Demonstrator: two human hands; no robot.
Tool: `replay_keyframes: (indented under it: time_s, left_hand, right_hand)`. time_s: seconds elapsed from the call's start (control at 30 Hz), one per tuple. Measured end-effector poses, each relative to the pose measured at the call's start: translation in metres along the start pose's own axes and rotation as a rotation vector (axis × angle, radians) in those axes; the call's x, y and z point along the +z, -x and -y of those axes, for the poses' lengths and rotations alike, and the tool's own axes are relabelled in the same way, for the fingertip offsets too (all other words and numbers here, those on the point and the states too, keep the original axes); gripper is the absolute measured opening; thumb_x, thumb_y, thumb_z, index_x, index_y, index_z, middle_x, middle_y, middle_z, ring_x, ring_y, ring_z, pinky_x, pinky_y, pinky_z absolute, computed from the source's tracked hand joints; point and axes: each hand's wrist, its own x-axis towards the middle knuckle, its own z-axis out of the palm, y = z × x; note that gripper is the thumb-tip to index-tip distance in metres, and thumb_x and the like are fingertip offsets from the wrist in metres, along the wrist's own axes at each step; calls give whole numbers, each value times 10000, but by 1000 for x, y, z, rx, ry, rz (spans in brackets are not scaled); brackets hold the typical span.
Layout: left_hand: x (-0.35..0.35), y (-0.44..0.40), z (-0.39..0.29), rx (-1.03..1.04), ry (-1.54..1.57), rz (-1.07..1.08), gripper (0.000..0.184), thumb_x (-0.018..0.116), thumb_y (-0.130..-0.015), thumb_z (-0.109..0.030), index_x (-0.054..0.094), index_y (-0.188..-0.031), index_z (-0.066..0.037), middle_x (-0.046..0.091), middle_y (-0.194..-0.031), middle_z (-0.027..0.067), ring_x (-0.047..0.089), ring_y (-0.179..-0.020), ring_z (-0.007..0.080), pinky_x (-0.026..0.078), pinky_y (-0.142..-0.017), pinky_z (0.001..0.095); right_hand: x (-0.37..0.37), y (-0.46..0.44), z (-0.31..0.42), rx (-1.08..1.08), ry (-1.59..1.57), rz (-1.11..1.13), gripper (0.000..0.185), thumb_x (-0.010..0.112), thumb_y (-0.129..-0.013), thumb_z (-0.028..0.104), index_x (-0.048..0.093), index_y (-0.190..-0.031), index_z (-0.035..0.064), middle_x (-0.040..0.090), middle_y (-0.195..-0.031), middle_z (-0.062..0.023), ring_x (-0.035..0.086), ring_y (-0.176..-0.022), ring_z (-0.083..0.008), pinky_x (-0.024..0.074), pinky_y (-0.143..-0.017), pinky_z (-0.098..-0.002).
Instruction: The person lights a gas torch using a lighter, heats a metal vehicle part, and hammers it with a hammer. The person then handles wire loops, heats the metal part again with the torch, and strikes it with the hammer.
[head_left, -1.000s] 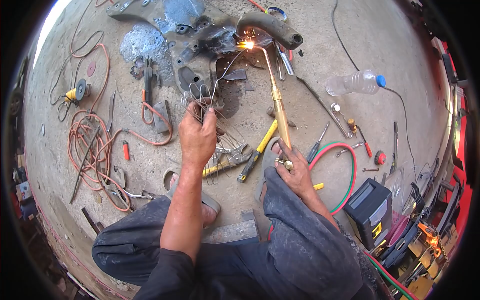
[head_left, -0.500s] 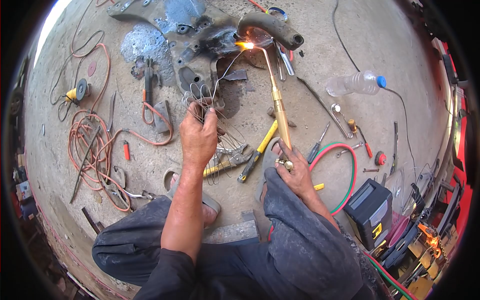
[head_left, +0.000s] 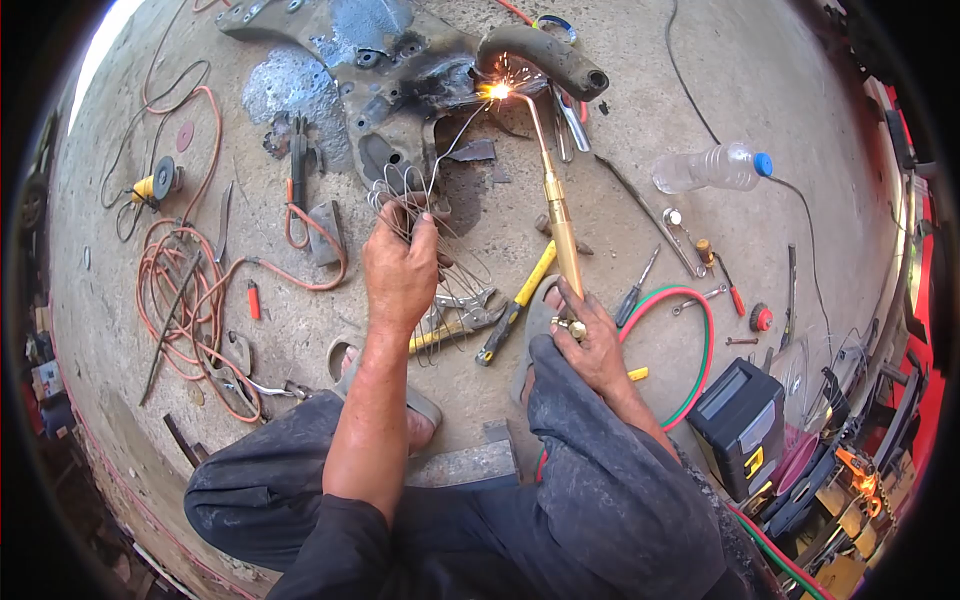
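Note:
My left hand [head_left: 402, 262] is closed on a coil of thin wire [head_left: 455, 262], whose free end runs up to the flame. In my right hand [head_left: 592, 345] is a brass gas torch [head_left: 562, 225], gripped near its valve. The torch's bent tip points at a dark metal car part [head_left: 420, 75] with a curved pipe [head_left: 545, 60] on it. A bright flame with flying sparks [head_left: 497, 91] burns where tip, wire end and metal meet; the glare hides the exact contact. Red and green hoses [head_left: 708, 340] curve beside my right hand.
A yellow-handled hammer [head_left: 518, 305] and locking pliers [head_left: 465, 318] lie between my feet. Left are a coiled orange cable [head_left: 180, 300], an electrode holder [head_left: 298, 165] and an angle grinder [head_left: 157, 183]. To the right are a plastic bottle [head_left: 712, 167], a screwdriver [head_left: 632, 298] and a black case [head_left: 738, 425].
More sparks now spray up from the flame. The wire end and my left hand have shifted very slightly to the right; the torch is nearly still.

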Motion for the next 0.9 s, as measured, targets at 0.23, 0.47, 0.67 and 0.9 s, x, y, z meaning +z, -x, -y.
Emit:
replay_keyframes:
  time_s: [0.23, 0.47, 0.67, 0.9]
  left_hand:
    - [1, -4, 8, 14, -24, 2, 218, 535, -1038, -93, 603, -1212, 20, 736, -1031, 94, 669, -822, 104, 598, -596, 263]
    - [2, -4, 8, 22, -34, 0, 216, 538, -1036, -92, 600, -1211, 20, 733, -1036, 95, 674, -824, 104, 602, -590, 263]
    - [2, -4, 7, 9, 8, 4, 221, 535, -1036, -92, 592, -1220, 17, 734, -1034, 96, 674, -813, 103, 603, -586, 265]
    - [3, -4, 5, 13, -17, 1, 230, 533, -1034, -95, 591, -1226, 19, 738, -1027, 101, 686, -829, 112, 604, -585, 268]
  right_hand:
    - [-2, -1, 2, 44, -3, 34, 687, 691, -880, 93, 482, -1534, 127, 652, -1173, -165, 667, -1080, -306, 527, -961, -389]
    - [0, -2, 1, -8, -19, -8, 707, 713, -858, 82, 499, -1530, 132, 596, -983, -136, 626, -912, -267, 513, -860, -368]
    - [0, -2, 0, -10, -22, -10, 713, 719, -858, 89, 497, -1533, 146, 594, -987, -140, 627, -922, -274, 513, -873, -372]
    - [-3, -3, 5, 33, -7, 29, 694, 696, -875, 85, 486, -1534, 131, 624, -1112, -163, 655, -1028, -295, 524, -928, -385]
